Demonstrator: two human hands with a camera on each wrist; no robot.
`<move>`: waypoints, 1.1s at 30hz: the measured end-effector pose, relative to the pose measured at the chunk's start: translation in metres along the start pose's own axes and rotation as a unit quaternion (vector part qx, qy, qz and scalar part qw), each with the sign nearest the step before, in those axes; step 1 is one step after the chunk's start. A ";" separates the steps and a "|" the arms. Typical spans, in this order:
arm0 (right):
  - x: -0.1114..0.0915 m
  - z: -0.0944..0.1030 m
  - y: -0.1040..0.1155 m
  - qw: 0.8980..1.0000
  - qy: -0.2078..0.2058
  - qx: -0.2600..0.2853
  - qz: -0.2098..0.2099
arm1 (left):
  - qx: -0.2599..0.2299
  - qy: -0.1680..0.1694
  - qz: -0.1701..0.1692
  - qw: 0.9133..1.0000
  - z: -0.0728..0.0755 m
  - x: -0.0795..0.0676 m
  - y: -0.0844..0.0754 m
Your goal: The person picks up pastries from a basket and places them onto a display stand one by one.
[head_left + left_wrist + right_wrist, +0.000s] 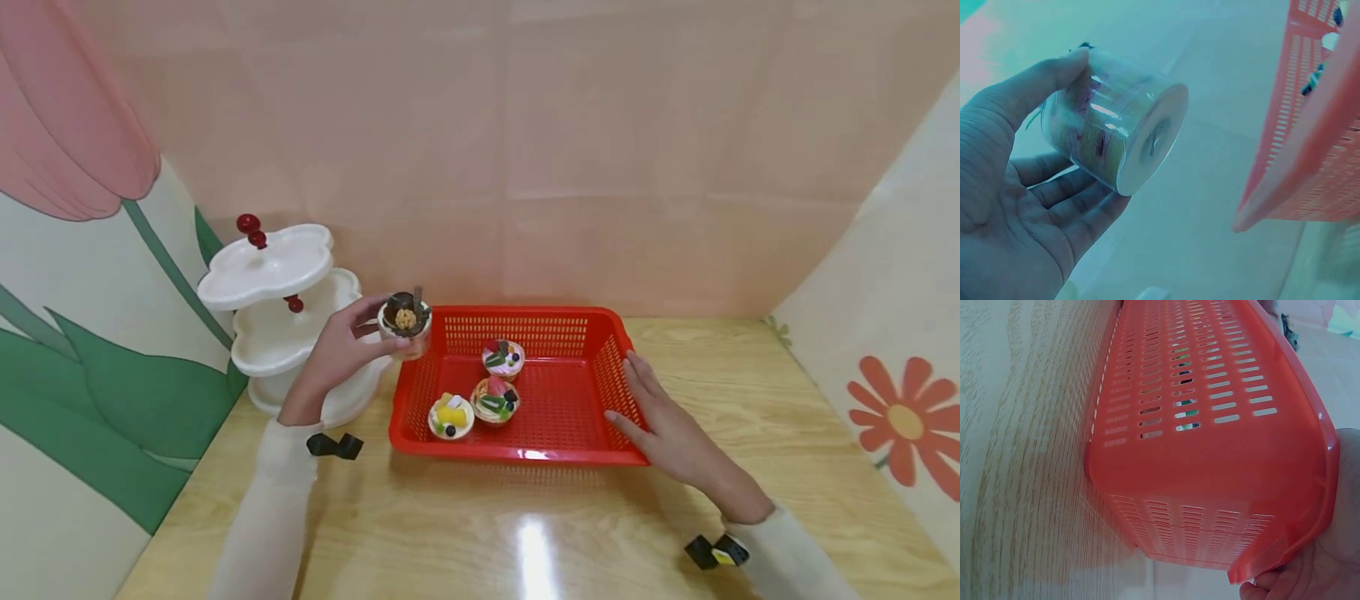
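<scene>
My left hand (347, 343) grips a clear cup cake (406, 322) with a dark topping and a tan cluster at its centre. It is held beside the tiered stand and above the left rim of the red basket (555, 454). In the left wrist view the cup cake (1116, 125) is tilted, showing its round base and layered side between thumb and fingers. My right hand (671, 429) rests on the basket's right rim, fingers fairly straight. Inside the basket's left half are a yellow-fruit cupcake (451, 417), a strawberry-topped cupcake (495, 402) and a pink-cream cupcake (502, 359).
A white tiered stand (262, 354) with scalloped trays and red knobs stands left of the basket. The wooden table (450, 533) meets a pinkish backdrop (562, 167) behind. Flower-painted panels (907, 421) flank both sides.
</scene>
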State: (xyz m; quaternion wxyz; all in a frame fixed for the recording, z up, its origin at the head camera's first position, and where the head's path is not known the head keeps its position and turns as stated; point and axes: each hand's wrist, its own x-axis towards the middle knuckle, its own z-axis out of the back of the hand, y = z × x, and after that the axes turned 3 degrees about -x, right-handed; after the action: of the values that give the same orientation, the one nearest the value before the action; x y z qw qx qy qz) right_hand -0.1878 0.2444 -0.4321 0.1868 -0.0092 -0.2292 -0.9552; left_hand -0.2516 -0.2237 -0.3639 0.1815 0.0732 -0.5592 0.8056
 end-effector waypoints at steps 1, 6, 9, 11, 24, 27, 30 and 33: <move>-0.001 0.000 0.000 1.000 0.000 -0.001 -0.001 | 0.001 -0.006 -0.001 1.000 0.002 -0.002 -0.001; -0.001 -0.002 0.002 1.000 -0.005 -0.003 0.000 | -0.006 -0.054 -0.014 0.998 0.012 -0.007 -0.012; -0.001 -0.002 0.002 1.000 -0.005 0.000 0.000 | -0.023 -0.092 -0.018 0.995 0.018 -0.008 -0.021; -0.001 -0.002 0.002 1.000 -0.006 0.002 0.000 | -0.031 -0.115 -0.016 0.993 0.021 -0.009 -0.026; -0.001 -0.002 0.001 1.000 -0.012 0.011 -0.002 | -0.006 -0.223 0.035 0.974 0.047 -0.010 -0.049; -0.001 -0.004 0.001 1.000 -0.014 0.017 -0.002 | 0.000 -0.241 0.047 0.969 0.055 -0.011 -0.052; -0.002 -0.005 0.002 1.000 -0.015 0.017 -0.001 | -0.005 -0.260 0.049 0.964 0.061 -0.010 -0.055; -0.002 -0.004 0.002 1.000 -0.020 0.013 0.002 | -0.010 -0.273 0.048 0.961 0.068 -0.005 -0.055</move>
State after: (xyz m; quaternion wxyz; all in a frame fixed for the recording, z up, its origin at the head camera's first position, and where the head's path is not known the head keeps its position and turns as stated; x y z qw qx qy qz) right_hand -0.1848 0.2417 -0.4349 0.1846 -0.0263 -0.2456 -0.9513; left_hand -0.2320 -0.2707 -0.2933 -0.0161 0.2619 -0.5983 0.7571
